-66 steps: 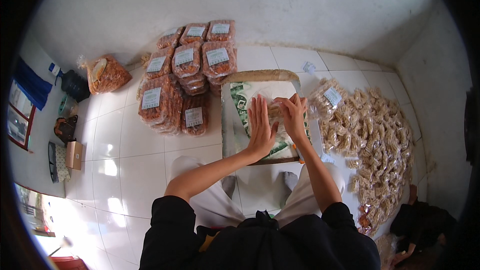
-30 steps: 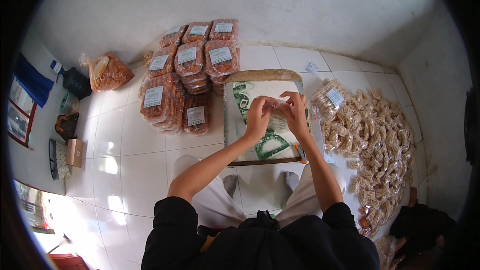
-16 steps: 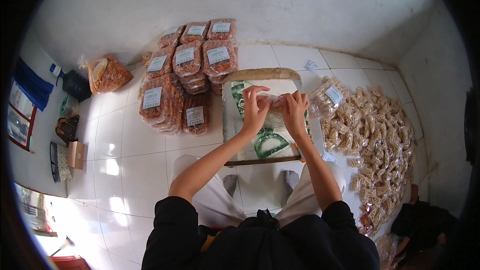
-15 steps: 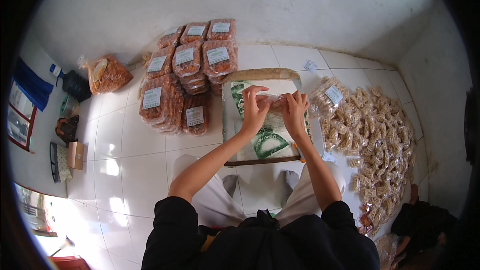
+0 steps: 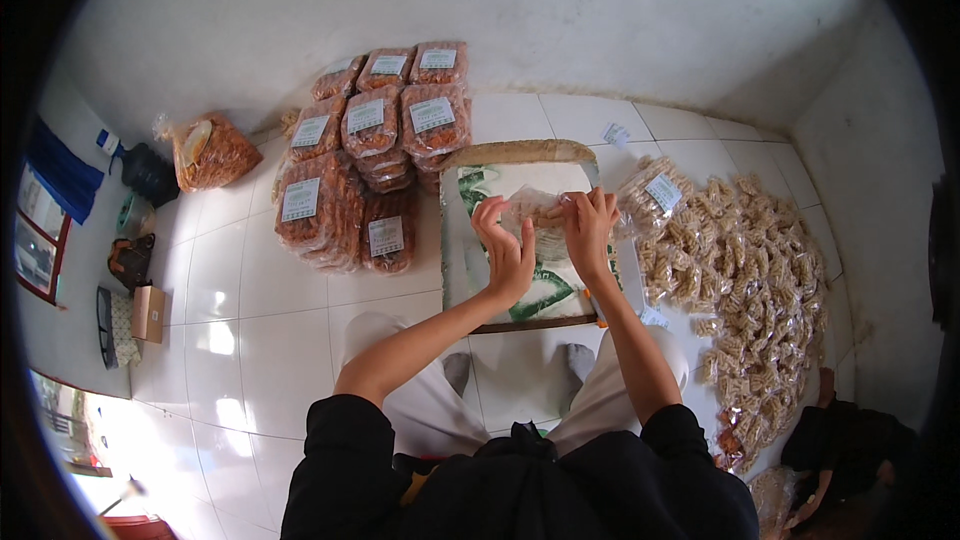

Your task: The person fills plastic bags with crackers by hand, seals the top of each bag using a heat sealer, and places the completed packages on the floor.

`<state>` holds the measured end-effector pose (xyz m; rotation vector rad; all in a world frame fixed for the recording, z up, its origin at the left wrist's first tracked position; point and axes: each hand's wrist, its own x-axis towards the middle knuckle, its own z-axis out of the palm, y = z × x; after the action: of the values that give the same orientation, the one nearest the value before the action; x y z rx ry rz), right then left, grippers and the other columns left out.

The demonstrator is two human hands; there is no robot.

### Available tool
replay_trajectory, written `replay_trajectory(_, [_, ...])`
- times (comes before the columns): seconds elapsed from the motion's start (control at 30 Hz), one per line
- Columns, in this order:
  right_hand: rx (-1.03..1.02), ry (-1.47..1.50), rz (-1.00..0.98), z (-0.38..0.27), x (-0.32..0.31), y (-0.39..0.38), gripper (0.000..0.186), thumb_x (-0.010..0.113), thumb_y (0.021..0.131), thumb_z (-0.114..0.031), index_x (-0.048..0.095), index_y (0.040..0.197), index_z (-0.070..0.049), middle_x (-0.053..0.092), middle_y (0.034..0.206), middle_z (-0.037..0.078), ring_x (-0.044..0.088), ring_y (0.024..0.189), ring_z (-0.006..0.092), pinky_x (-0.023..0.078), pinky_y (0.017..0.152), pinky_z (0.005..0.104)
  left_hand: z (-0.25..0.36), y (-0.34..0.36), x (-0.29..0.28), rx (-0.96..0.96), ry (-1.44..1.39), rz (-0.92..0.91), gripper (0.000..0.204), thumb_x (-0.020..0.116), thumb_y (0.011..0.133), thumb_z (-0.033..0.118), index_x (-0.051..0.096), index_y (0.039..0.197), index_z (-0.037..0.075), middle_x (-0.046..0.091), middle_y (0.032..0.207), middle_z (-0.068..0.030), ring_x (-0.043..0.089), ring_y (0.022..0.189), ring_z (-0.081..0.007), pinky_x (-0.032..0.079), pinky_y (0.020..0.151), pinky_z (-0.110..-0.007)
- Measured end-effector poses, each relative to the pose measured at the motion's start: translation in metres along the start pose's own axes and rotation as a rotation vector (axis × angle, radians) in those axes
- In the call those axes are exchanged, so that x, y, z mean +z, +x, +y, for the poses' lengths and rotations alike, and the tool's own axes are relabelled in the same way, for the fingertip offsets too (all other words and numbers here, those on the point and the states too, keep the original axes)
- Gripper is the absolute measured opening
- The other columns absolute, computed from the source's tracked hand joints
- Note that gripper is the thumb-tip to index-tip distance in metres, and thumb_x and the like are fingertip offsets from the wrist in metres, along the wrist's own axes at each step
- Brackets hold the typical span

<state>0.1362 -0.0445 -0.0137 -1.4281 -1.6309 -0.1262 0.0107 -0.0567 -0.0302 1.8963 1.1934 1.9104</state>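
A clear plastic bag (image 5: 535, 206) with pale tan snack pieces showing in it lies over the low table (image 5: 464, 285), which has a white and green patterned top. My right hand (image 5: 588, 228) has its fingers closed on the bag's right end. Beside the bag's left edge, my left hand (image 5: 508, 258) is open, with fingers spread and thumb raised; whether a fingertip touches the plastic is unclear. Part of the bag is hidden behind the hands.
Right of the table lie a large labelled pack of pale snacks (image 5: 654, 190) and a spread heap of small snack bags (image 5: 750, 280). Stacked labelled packs of reddish-brown snacks (image 5: 368, 125) stand back left, near a big filled bag (image 5: 214, 150). Another person's dark sleeve (image 5: 850, 450) shows at lower right.
My left hand has come off the bag's top, dropped nearer to me and spread its fingers. The right hand stays at the bag, slightly lower, and more of the plastic shows.
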Motion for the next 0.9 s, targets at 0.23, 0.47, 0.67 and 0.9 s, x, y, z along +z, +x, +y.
replay_trajectory(0.23, [0.006,0.094,-0.008,0.000,-0.003,0.000,0.010,0.059,0.078,-0.005,0.062,0.087,-0.008,0.046,0.079,0.006,0.040,0.084,0.0244,0.028,0.081,0.0382,0.011,-0.002,0.003,-0.026,0.095,-0.278,0.048,0.048,0.085,0.002,0.031,0.130,0.003,0.036,0.127,-0.0153,0.035,0.117,-0.0327,0.024,0.100,-0.049])
replay_trajectory(0.47, [-0.005,0.192,-0.018,0.002,-0.001,0.002,0.013,0.060,0.075,-0.002,0.063,0.085,-0.008,0.044,0.078,0.005,0.040,0.082,0.0236,0.028,0.080,0.0371,0.002,0.009,0.008,-0.029,-0.011,-0.216,0.036,0.055,0.079,-0.002,0.049,0.114,0.003,0.050,0.112,-0.0123,0.045,0.109,-0.0313,0.035,0.094,-0.042])
replay_trajectory(0.67, [-0.021,0.225,-0.054,0.007,0.002,0.003,0.016,0.060,0.073,0.000,0.063,0.085,-0.009,0.044,0.077,0.005,0.040,0.083,0.0239,0.029,0.080,0.0369,-0.002,0.016,0.010,-0.088,-0.024,-0.170,0.019,0.060,0.075,0.000,0.056,0.094,0.003,0.056,0.095,-0.0095,0.051,0.096,-0.0284,0.041,0.083,-0.038])
replay_trajectory(0.9, [0.288,0.579,-0.019,0.001,-0.011,-0.002,0.016,0.060,0.074,-0.003,0.061,0.089,-0.008,0.049,0.080,0.006,0.043,0.081,0.0245,0.032,0.079,0.0367,0.001,0.019,0.008,-0.143,-0.051,-0.244,0.007,0.061,0.075,0.004,0.057,0.081,0.003,0.056,0.082,-0.0060,0.051,0.084,-0.0254,0.039,0.074,-0.037])
